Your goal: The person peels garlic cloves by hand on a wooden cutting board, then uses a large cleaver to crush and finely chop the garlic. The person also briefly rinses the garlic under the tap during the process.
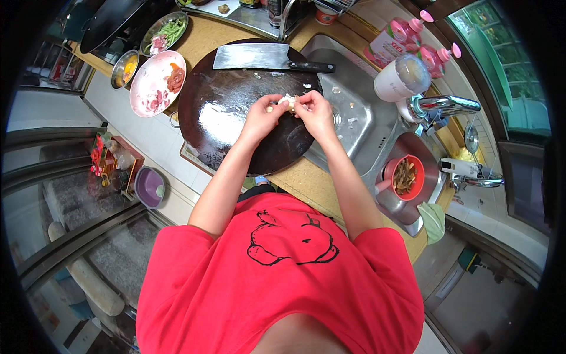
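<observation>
Over the right part of a round dark wooden chopping board (212, 93), my left hand (261, 116) and my right hand (317, 113) meet with their fingertips together. Between them is a small whitish piece (288, 102) that looks like garlic with papery skin. Both thumbs and forefingers pinch it. Another pale clove (269, 109) shows at the fingers of my left hand. Beyond the hands a cleaver (252, 56) lies flat across the board's far edge, its black handle reaching over the sink. Small pale scraps are scattered on the wet board.
A steel sink (376, 119) with pale scraps lies to the right, under a chrome faucet (446, 104). A red strainer (423, 177) of brown pieces sits in the smaller basin. At left stand a plate of meat (143, 82), an egg bowl (116, 77) and a dish of green beans (152, 33).
</observation>
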`<state>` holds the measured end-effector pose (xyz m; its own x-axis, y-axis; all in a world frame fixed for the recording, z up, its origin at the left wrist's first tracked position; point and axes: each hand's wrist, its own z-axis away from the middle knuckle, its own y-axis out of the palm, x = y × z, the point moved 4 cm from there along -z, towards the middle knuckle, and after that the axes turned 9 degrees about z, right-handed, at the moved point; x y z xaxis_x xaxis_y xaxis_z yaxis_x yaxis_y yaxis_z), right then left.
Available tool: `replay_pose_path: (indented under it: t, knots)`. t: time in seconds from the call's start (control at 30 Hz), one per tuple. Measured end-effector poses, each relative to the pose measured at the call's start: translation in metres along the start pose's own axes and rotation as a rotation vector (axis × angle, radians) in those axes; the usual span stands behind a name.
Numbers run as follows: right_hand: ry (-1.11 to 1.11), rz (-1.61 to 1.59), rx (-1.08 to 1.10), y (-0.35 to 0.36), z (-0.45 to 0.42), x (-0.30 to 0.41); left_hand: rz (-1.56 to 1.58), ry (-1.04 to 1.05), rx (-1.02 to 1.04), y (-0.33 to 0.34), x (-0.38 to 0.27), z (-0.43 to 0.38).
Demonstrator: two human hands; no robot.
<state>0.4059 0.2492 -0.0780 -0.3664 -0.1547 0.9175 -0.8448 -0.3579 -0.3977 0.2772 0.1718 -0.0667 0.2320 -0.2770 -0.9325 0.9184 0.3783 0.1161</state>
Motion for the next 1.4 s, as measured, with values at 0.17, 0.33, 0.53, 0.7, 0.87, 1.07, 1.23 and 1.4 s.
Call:
replay_pose_path:
  t: [0.17, 0.33, 0.53, 0.7, 0.87, 1.07, 1.23, 1.4]
  knots:
    - [0.080, -0.243, 0.062, -0.003, 0.002, 0.014, 0.044, 0.037, 0.003, 0.000, 0.001, 0.004]
    - [0.204, -0.504, 0.180, -0.003, 0.003, 0.021, 0.235, -0.016, 0.050, -0.002, -0.001, 0.008]
    - [0.262, -0.524, 0.255, 0.003, 0.009, 0.026, 0.499, 0.010, -0.019, -0.003, 0.007, 0.006]
    - [0.271, -0.626, 0.289, 0.011, 0.017, 0.026, 0.491, -0.063, -0.020, 0.006, 0.007, 0.010]
    - [0.248, -0.647, 0.313, 0.006, 0.017, 0.029, 0.719, -0.136, 0.111, 0.009, 0.009, 0.012]
    - [0.286, -0.676, 0.243, 0.005, 0.017, 0.025, 0.735, -0.190, 0.178, 0.004, 0.008, 0.004]
    - [0.381, -0.821, 0.290, -0.002, 0.015, 0.030, 0.746, -0.296, 0.044, -0.003, 0.009, 0.010]
    - [0.432, -0.831, 0.303, -0.002, 0.013, 0.026, 0.580, -0.160, 0.040, 0.004, -0.011, 0.015]
